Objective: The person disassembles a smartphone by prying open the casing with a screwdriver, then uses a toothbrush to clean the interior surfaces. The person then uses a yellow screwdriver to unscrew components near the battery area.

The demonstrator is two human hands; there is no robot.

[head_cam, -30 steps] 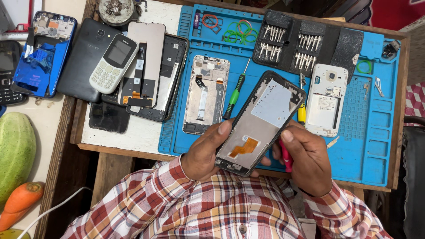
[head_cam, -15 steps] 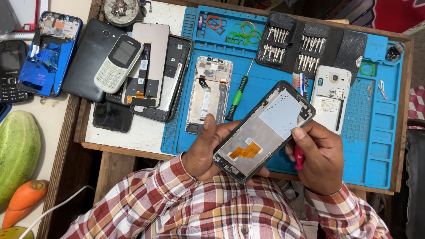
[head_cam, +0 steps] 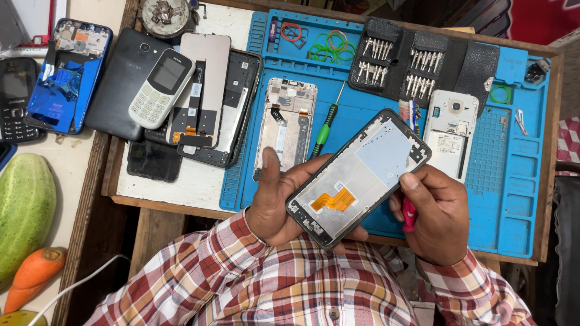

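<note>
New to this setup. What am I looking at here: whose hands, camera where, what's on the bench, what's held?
No machine: one person's two bare hands, filmed from a camera on their head looking down. The left hand cradles an opened phone frame with an orange flex cable; the right hand touches its edge and grips a pink tool. Below lies a blue repair mat with a green screwdriver, a bit case, a white phone back and another gutted frame. Left of it, a keypad phone sits on more parts.
</note>
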